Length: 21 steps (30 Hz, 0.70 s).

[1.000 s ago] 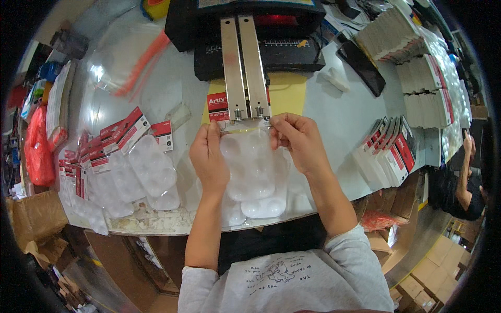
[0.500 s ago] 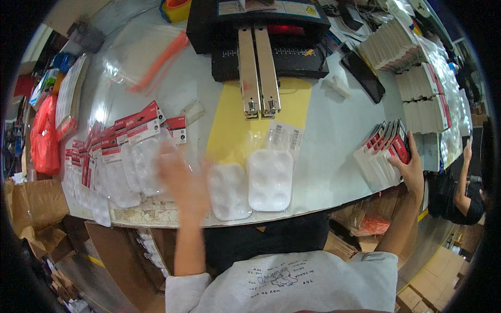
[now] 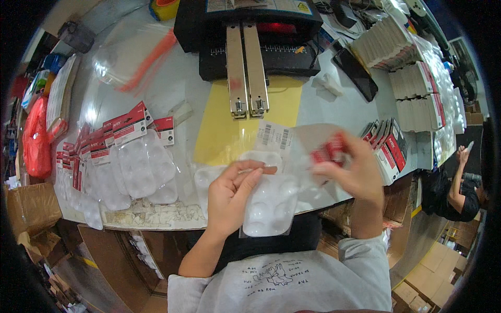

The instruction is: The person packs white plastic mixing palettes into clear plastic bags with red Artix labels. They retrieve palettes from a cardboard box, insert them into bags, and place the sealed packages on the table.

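Observation:
A white plastic paint palette (image 3: 269, 208) with round wells, in a clear bag, tilts up at the table's front edge. My left hand (image 3: 228, 201) pinches the top of this bag between thumb and fingers. In my right hand (image 3: 360, 169), smeared by motion, is a red header card (image 3: 329, 151), just right of the bag. Other white palettes (image 3: 203, 182) lie partly hidden behind my left hand. At the left is a pile of bagged palettes (image 3: 141, 167) with red and white header cards. A stack of folded header cards (image 3: 391, 151) stands right of my right hand.
A black machine (image 3: 250, 13) with two metal arms (image 3: 246, 73) stands at the back over a yellow sheet (image 3: 219, 120). A dark phone (image 3: 356, 74) lies at the back right, beside card stacks (image 3: 383, 41). Clear bags (image 3: 122, 55) lie at the back left. Another person (image 3: 459, 193) is at far right.
My left hand has moved right from the pile and now grips a bagged palette, lifted toward me. My right hand has come inward from the card stack with a red header card.

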### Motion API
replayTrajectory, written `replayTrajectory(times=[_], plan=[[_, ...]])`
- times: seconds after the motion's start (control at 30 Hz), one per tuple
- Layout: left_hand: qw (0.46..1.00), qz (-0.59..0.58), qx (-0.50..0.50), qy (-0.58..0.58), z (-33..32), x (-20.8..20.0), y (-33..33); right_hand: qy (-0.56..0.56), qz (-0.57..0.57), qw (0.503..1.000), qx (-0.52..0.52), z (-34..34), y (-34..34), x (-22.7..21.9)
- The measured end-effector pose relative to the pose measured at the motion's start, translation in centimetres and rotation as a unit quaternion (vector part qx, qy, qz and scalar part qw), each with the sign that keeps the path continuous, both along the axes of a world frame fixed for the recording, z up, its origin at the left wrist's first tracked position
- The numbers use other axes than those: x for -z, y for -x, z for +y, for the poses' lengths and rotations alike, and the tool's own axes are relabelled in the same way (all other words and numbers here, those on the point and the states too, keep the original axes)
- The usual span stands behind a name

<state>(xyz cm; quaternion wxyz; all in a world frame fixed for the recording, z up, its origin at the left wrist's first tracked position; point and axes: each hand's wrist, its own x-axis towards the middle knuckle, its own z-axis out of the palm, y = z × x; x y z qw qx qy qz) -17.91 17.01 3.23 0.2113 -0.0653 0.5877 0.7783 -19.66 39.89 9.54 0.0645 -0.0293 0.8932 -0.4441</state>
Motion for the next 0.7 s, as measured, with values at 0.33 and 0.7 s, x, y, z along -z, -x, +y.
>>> replayTrajectory(times=[0.33, 0.7], plan=[[0.975, 0.058, 0.042, 0.212, -0.8, -0.7, 0.1, -0.019, -0.076, 0.984, -0.157, -4.4, 3.3, 2.1], [0.967, 0.136, -0.113, 0.184, -1.0, 1.0, 0.0, 0.006, -0.041, 0.995, -0.095, -2.4, 3.5, 3.4]])
